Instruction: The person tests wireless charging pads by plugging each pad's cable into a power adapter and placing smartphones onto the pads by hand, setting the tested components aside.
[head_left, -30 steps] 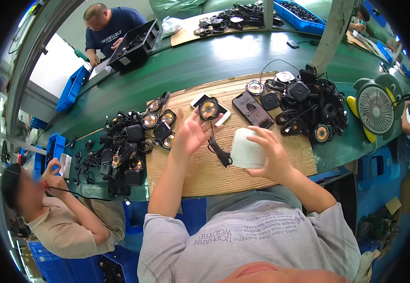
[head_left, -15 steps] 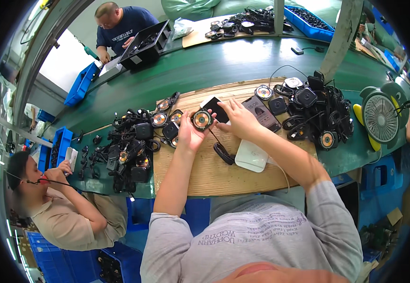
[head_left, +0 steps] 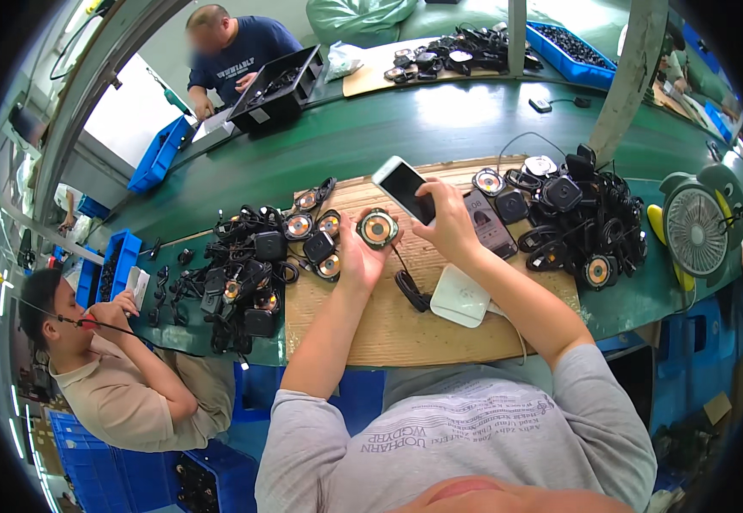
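On the fingers of my left hand (head_left: 359, 258) rests a round black wireless charger (head_left: 377, 228) with its copper coil exposed, held by the curled thumb and fingers. Its black cable (head_left: 409, 291) hangs down to a loop on the cardboard. My right hand (head_left: 452, 224) grips the lower end of a white phone (head_left: 399, 182) with a dark screen, tilted above and just right of the charger. Beneath my right forearm is a white square pad with rounded corners (head_left: 460, 296). A second phone (head_left: 489, 226) with a lit screen lies beyond that forearm.
A cardboard sheet (head_left: 328, 329) covers the green bench. Piles of black cabled chargers lie left (head_left: 252, 274) and right (head_left: 559, 197) of it. A small fan (head_left: 698, 222) stands far right. Two co-workers sit left (head_left: 123, 368) and across the bench (head_left: 243, 60), near blue bins (head_left: 159, 154).
My right hand has lifted the white phone up and away from the charger, so more of the phone shows. My left hand still holds the charger. The view has shifted slightly.
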Demonstrator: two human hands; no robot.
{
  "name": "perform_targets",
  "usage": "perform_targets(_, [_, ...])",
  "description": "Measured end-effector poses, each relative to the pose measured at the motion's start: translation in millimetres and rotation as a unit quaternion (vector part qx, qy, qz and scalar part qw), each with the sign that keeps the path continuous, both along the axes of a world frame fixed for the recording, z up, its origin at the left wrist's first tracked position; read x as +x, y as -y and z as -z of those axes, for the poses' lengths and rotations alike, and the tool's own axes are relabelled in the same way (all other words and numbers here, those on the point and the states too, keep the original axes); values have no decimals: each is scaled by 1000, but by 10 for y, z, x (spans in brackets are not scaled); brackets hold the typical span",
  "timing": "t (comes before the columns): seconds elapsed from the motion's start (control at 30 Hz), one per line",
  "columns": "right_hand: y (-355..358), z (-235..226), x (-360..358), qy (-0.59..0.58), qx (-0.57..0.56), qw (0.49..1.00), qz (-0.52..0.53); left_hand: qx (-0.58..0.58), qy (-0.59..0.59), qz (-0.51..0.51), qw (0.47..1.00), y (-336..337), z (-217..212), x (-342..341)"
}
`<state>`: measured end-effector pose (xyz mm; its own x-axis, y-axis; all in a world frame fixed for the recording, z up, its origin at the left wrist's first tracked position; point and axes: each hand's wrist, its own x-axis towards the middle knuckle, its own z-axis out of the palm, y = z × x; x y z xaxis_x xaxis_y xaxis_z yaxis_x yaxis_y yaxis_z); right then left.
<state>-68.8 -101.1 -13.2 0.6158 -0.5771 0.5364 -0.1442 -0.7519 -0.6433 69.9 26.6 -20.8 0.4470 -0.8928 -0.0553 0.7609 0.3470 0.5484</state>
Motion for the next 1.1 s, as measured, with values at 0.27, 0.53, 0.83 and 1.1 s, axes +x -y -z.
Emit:
perform_targets(0.27, [-214,46,89,28,-62,993,-95,-80,26,43,996,1,-74,-172])
perform_targets(0.53, [-247,22,40,-3,-49,988,-145,70,102,-15,992,-32,95,-127])
perform_targets(0.83, [-167,-10,-53,-39,-7,994,-99,72,118,-30,990,21,-29,-191])
perform_targets(1.1, [-257,156,-10,-68,-22,987,-144,105,128,-71,984,-13,133,-73])
